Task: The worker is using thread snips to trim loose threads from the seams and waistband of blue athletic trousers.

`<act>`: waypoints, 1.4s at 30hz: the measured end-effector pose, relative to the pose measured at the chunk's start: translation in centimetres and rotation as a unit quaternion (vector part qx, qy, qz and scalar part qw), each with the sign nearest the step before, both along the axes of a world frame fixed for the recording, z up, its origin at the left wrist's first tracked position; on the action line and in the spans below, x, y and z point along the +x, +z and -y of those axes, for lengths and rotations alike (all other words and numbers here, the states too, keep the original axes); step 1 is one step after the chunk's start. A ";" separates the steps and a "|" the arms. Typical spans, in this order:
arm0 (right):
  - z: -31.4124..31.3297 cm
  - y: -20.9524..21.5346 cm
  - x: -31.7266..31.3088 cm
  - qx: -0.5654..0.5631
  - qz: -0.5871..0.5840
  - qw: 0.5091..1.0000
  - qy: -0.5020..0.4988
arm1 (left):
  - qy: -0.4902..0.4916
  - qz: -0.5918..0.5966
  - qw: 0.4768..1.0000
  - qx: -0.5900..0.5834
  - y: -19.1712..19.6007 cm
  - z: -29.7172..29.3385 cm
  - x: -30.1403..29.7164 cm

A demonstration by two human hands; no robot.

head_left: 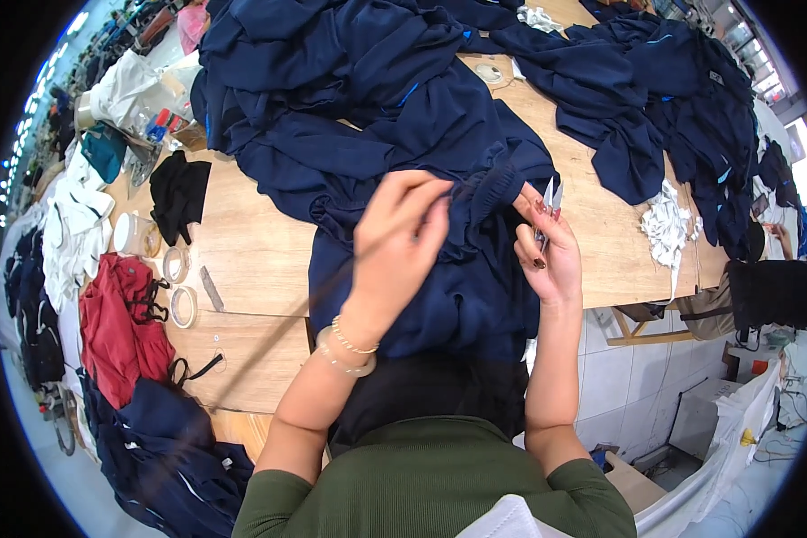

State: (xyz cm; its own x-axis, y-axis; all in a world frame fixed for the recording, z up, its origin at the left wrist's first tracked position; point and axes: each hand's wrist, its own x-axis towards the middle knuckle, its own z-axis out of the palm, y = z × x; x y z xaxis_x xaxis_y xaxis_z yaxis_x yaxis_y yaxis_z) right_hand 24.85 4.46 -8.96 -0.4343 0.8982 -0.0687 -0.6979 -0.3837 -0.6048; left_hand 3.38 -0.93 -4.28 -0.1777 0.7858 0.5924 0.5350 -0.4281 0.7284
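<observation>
A navy garment with a gathered elastic cuff drapes over the table edge and my lap. My left hand, slightly blurred, is closed at the left side of this cuff, its fingertips pinching the navy cloth. Whether a loose thread is also between them is too small to tell. In my right hand is a pair of small metal thread snips, blades pointing up and away from me. The fingers of that hand also touch the cuff's right edge, partly hidden behind the cloth.
A large heap of navy garments covers the table beyond my hands. More navy garments and white scraps lie right. At left are tape rolls, a black cloth and a red garment. A person's hand shows far right.
</observation>
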 end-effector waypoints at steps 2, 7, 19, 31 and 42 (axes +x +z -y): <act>0.4 0.8 -0.8 0.003 0.022 1.000 -0.001 | 0.004 -0.001 0.999 -0.042 -0.6 -1.0 1.4; 0.9 0.9 -1.1 -0.016 0.031 0.999 -0.010 | 0.007 -0.033 0.999 0.007 -3.0 -2.5 1.9; 0.5 0.9 -0.7 -0.018 0.103 0.994 -0.030 | -0.041 0.098 0.991 -0.076 -4.1 -3.0 2.9; 4.1 2.9 -2.1 -0.043 0.206 0.978 -0.006 | -0.064 0.188 0.968 -0.151 -3.8 -2.5 4.1; 4.0 1.2 -3.7 -0.048 0.165 0.982 -0.081 | -0.087 0.158 0.976 -0.125 -3.9 -2.1 4.7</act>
State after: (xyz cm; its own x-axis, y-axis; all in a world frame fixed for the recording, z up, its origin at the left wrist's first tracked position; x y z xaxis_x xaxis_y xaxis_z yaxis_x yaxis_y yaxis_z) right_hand 21.11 0.46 -7.79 -0.2255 0.9364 -0.2688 -0.5274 -0.3494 -0.7745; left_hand 8.09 1.15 -8.18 -0.1723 0.9329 0.3162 0.2016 -0.2808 0.9384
